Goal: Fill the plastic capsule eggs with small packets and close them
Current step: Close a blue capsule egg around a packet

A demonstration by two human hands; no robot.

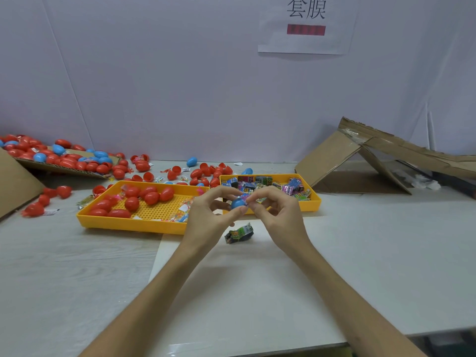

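white table (pixel 360 253), both hands pinching blue egg (pixel 237 203)

The left yellow tray (pixel 128 224) is smooth, faintly shiny plastic with a perforated floor. The red eggs (pixel 152 197) in it are glossy plastic, as is the blue egg (pixel 237 203) just right of it. The packet (pixel 251 200) at that egg's mouth is crinkled, shiny printed film. Far right of the tray, the cardboard (pixel 332 155) is matt and rough-edged. Under the tray, the surface (pixel 64 266) is smooth and faintly grained.
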